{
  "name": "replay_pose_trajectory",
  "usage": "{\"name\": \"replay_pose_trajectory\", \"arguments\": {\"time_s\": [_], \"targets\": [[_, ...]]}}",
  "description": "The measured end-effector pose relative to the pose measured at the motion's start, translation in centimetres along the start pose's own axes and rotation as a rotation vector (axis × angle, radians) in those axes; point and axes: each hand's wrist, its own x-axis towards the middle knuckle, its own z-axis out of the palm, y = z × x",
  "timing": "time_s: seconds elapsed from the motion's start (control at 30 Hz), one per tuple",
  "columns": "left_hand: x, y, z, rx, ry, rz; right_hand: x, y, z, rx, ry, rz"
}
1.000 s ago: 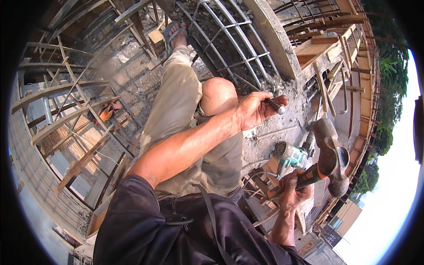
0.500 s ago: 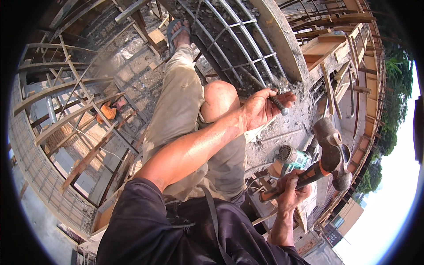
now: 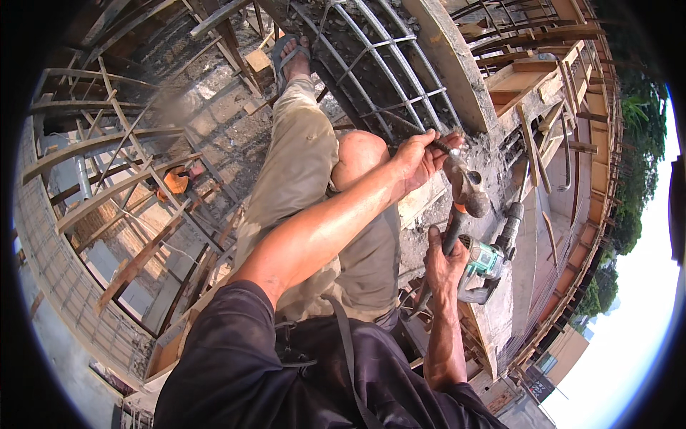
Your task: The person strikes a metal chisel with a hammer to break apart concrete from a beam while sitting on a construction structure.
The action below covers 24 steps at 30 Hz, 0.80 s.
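Note:
My left hand (image 3: 424, 159) is closed around a dark, ribbed piece of rebar (image 3: 444, 146), its fingertips extended past the bar. The bar slants up and left toward the steel cage (image 3: 389, 43); its far end is hard to make out. My right hand (image 3: 446, 264) grips the dark handle of a hammer (image 3: 468, 189). The hammer's heavy metal head is right at the bar's near end, beside my left fingers; whether they touch I cannot tell. A green and grey rotary hammer drill (image 3: 486, 261) lies on the concrete just right of my right hand.
A concrete edge or form board (image 3: 457, 64) runs beside the cage. My sandalled foot (image 3: 293, 57) stands beyond my bent knee (image 3: 359, 159). Timber props (image 3: 136, 272) and a lower level lie to the left, where a person in orange (image 3: 174, 182) is. Wooden formwork (image 3: 529, 79) stands at right.
The hammer has swung up and left, from right of my left hand to the bar's near end. My left hand has shifted slightly up and left with the bar.

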Motion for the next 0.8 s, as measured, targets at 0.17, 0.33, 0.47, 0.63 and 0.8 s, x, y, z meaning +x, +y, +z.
{"name": "replay_pose_trajectory", "arguments": {"time_s": [0.17,0.33,0.47,0.63,0.8], "targets": [[-0.4,0.1,0.4,-0.063,0.084,0.026,-1.8,-5.0,-0.8,0.406,0.064,-0.135],[0.5,-0.2,0.0,-0.001,0.038,0.016,1.2,-2.9,0.5,0.437,0.035,-0.029],[0.6,-0.3,-0.1,0.053,0.095,0.038,0.9,-3.4,-1.3,0.132,-0.048,0.204],[0.5,-0.3,-0.2,0.006,0.117,0.035,-0.8,-8.4,-3.6,0.436,0.124,-0.233],[1.0,-0.6,-0.8,0.026,0.071,0.029,0.9,-4.2,0.0,0.286,0.051,-0.096]]}}
